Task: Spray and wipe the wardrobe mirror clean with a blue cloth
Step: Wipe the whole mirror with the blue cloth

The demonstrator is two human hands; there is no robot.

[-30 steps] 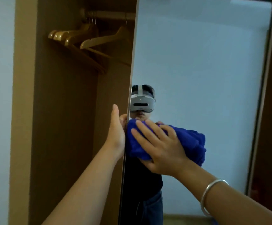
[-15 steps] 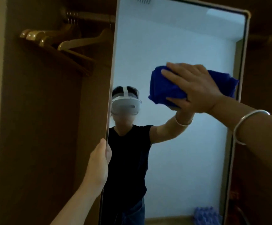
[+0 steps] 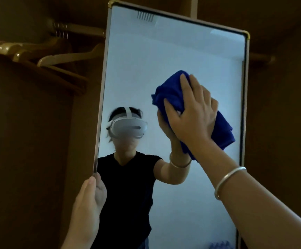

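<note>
The wardrobe mirror is a tall framed door panel that fills the middle of the view and reflects a person with a headset. A bunched blue cloth lies against the glass in its upper right part. My right hand presses it to the mirror, fingers spread over it and the thumb hooked into a fold. My left hand grips the mirror's left edge low down, thumb on the front. No spray bottle is in view.
Several wooden hangers hang from a rail inside the open wardrobe to the left of the mirror. Dark wooden wardrobe panels flank both sides. A silver bangle sits on my right wrist.
My right hand carried the cloth from the mirror's left edge up and right across the glass, then slightly down. My left hand slid lower along the left edge. The view tilted upward.
</note>
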